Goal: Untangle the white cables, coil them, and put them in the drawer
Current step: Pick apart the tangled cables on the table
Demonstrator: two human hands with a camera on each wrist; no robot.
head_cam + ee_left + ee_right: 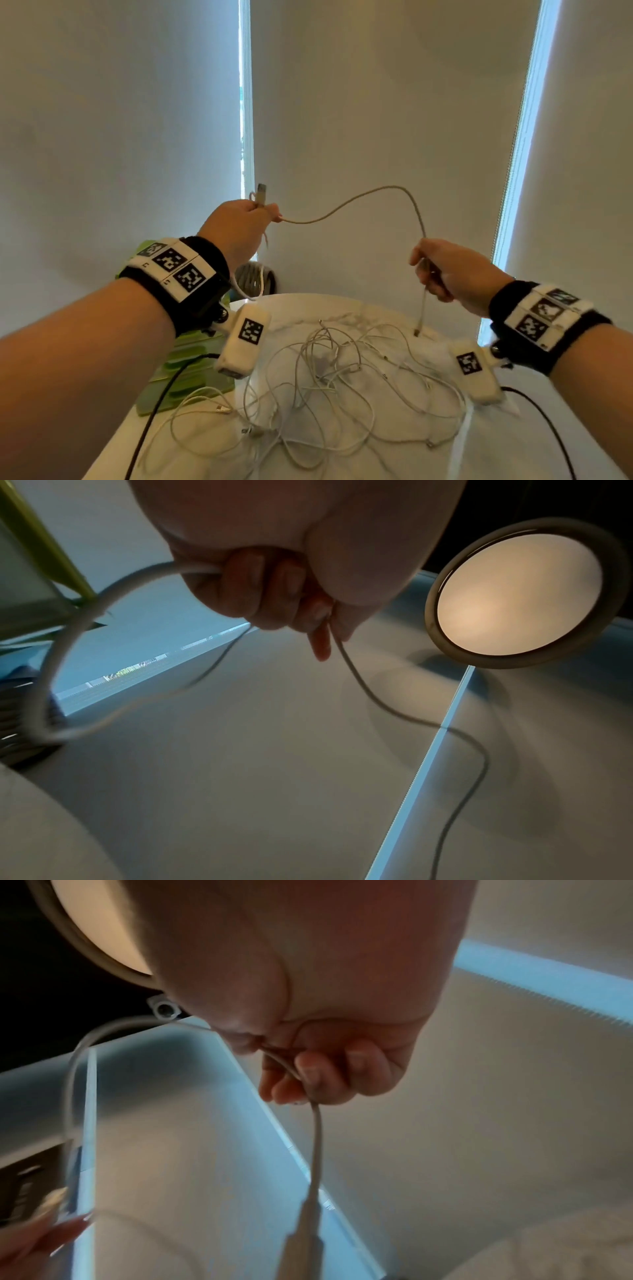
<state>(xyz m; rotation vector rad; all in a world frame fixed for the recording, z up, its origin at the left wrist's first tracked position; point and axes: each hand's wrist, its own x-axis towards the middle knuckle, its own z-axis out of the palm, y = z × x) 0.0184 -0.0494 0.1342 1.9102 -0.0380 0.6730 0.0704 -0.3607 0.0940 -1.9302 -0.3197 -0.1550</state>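
Note:
One white cable (370,195) arches in the air between both hands, above the table. My left hand (239,226) grips it near one end, and its plug (261,192) sticks up above the fist. In the left wrist view the curled fingers (270,588) hold the cable (359,685), which also loops off to the left. My right hand (448,270) grips the other part, with the far plug (418,329) dangling just over the table. The right wrist view shows the cable (316,1139) hanging down from the closed fingers (329,1069). A tangled heap of white cables (335,377) lies on the round marble table (356,308).
A green organiser (185,370) stands at the table's left edge. Behind the left wrist sits a dark round object (255,277). Black leads (161,397) run from the wrist cameras across the table's near side. Pale blinds (376,102) fill the background, and a round ceiling lamp (517,596) glows above.

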